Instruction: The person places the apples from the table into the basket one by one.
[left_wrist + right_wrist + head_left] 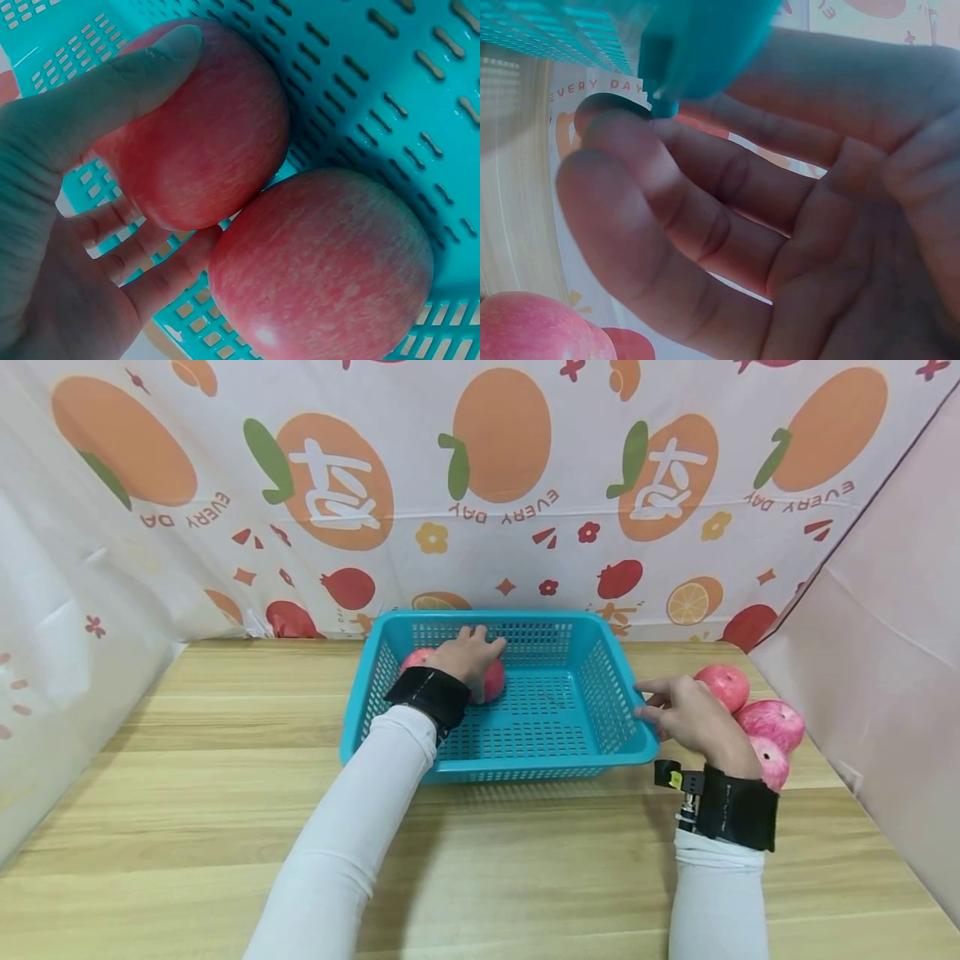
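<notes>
A blue plastic basket (495,766) with perforated walls stands on the table, two red apples inside it. My left hand (467,657) reaches into its left half. In the left wrist view, the thumb lies over one apple (202,127) with the fingers round its far side. The second apple (322,262) sits right against the first, close by the fingertips. At the basket's right end, my right hand (693,718) grips the rim. The right wrist view shows its fingers (622,225) curled below the rim's corner (705,49).
Several more apples (771,724) lie grouped on the wooden table (225,793), just right of my right hand. A fruit-printed cloth (420,560) hangs directly behind the basket. Pale sheeting (885,635) borders the right side.
</notes>
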`<move>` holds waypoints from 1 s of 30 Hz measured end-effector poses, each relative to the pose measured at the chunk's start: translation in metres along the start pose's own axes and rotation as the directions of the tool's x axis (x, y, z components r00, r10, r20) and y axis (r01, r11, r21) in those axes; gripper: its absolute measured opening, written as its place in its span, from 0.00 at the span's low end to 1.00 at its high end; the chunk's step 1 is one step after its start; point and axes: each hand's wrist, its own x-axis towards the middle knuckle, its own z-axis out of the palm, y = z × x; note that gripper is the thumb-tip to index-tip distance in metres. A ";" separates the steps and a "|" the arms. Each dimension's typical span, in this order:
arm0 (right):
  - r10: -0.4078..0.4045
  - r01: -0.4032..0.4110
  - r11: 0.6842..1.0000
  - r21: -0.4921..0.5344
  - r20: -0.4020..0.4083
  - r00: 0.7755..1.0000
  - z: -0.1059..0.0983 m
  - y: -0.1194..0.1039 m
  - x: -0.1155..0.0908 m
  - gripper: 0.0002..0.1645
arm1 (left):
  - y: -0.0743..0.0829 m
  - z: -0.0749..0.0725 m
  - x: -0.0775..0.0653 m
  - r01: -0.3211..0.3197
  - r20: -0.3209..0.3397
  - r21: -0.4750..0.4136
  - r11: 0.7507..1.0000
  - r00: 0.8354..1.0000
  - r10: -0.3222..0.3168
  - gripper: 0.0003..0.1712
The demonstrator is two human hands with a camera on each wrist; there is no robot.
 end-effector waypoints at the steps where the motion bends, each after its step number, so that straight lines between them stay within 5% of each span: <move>1: -0.001 0.001 1.000 -0.003 -0.001 1.000 0.000 0.000 0.000 0.27 | 0.001 -0.001 -0.001 0.000 0.001 0.001 1.000 1.000 0.000 0.51; 21: -0.002 0.002 1.000 0.002 0.005 1.000 0.001 0.000 -0.001 0.27 | 0.004 -0.005 -0.007 -0.017 -0.038 0.037 0.999 0.999 0.018 0.48; 30: -0.007 0.007 1.000 0.022 0.005 1.000 0.003 0.001 -0.001 0.26 | 0.008 -0.021 -0.011 -0.110 -0.142 0.107 0.988 0.982 0.125 0.27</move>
